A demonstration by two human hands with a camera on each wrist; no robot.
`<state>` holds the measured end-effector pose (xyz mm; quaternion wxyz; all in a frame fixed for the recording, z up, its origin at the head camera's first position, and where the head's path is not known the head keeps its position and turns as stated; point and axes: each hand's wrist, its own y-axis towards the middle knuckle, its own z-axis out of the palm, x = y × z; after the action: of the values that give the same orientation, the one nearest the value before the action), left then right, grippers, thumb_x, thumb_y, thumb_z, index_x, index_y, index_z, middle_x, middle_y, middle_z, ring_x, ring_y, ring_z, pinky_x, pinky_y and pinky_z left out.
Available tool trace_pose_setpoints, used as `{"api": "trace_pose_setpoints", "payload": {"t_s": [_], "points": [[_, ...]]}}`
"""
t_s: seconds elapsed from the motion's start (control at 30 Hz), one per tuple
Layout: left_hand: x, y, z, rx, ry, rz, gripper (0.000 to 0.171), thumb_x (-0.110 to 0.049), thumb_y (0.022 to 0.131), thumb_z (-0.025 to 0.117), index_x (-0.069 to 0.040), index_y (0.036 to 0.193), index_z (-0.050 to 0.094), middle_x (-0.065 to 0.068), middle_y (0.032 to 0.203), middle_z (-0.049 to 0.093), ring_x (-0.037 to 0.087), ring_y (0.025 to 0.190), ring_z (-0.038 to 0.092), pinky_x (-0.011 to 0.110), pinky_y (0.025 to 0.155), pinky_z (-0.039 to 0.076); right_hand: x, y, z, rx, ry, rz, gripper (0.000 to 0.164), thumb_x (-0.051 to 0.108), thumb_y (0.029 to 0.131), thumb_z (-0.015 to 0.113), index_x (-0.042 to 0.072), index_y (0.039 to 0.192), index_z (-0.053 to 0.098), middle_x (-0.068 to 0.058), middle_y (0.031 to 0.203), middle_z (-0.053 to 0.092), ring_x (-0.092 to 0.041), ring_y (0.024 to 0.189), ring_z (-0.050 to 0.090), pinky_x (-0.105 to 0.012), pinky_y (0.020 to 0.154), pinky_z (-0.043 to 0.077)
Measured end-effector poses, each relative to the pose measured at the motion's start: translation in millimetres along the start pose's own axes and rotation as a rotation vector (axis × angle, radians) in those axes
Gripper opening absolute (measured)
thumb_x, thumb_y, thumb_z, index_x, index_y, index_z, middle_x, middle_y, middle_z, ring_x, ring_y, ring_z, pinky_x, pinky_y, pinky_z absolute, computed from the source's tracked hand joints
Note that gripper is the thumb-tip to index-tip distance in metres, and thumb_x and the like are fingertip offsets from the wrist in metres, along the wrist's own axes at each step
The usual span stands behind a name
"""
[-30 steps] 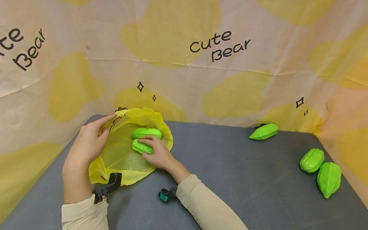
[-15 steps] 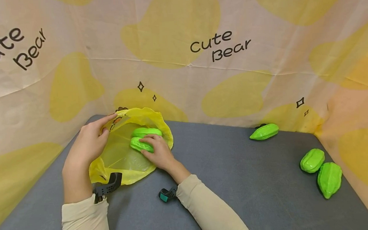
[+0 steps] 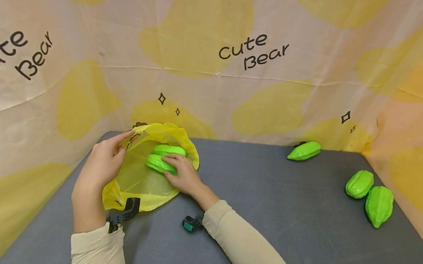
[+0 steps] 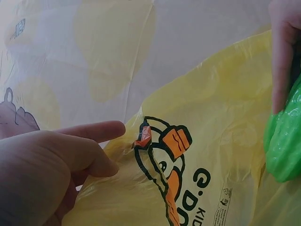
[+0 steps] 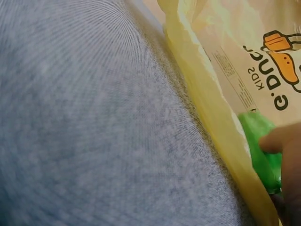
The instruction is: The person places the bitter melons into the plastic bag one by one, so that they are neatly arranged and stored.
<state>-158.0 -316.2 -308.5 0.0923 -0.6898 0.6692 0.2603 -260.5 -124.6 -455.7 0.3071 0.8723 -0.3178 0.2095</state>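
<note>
A yellow plastic bag lies on its side with its mouth open toward me, a duck print on its wall. My left hand holds the bag's upper left rim; in the left wrist view its index finger is straight and the thumb lies over the plastic. Inside the mouth, my right hand grips a glossy green ribbed star fruit between thumb and fingers. A second star fruit sits just behind it in the bag, seemingly touching. The right fingertips partly cover the held fruit.
To the right on the grey table lies one star fruit by the back cloth wall. Two more, a shorter star fruit and a pointed star fruit, lie together near the right edge.
The held star fruit has shifted slightly up and left, deeper into the bag, beside the other one. My left hand and the bag's rim have stayed put.
</note>
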Motion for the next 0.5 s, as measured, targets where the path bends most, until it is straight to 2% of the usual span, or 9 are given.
{"api": "trace_pose_setpoints", "payload": {"t_s": [0.17, 0.5], "points": [[-1.1, 0.5, -0.1, 0.004, -0.001, -0.004, 0.056, -0.004, 0.1, 0.037, -0.017, 0.154, 0.045, 0.021, 0.119, 0.057, 0.015, 0.05, 0.033, 0.031, 0.051, 0.033, -0.5, 0.0, 1.6, -0.057, -0.014, 0.041, 0.044, 0.025, 0.096, 0.069, 0.021, 0.14, 0.063, -0.001, 0.141, 0.061, -0.02, 0.13, 0.059, -0.035, 0.108, 0.05], [-0.6, 0.5, 1.0, 0.007, 0.008, 0.002, 0.056, -0.004, 0.1, 0.037, -0.017, 0.154, 0.045, 0.022, 0.124, 0.057, 0.016, 0.051, 0.034, 0.031, 0.052, 0.034, -0.6, -0.5, 1.5, -0.09, 0.013, 0.085, 0.044, 0.028, 0.095, 0.07, 0.022, 0.138, 0.064, -0.002, 0.139, 0.063, -0.02, 0.129, 0.06, -0.035, 0.108, 0.05]]}}
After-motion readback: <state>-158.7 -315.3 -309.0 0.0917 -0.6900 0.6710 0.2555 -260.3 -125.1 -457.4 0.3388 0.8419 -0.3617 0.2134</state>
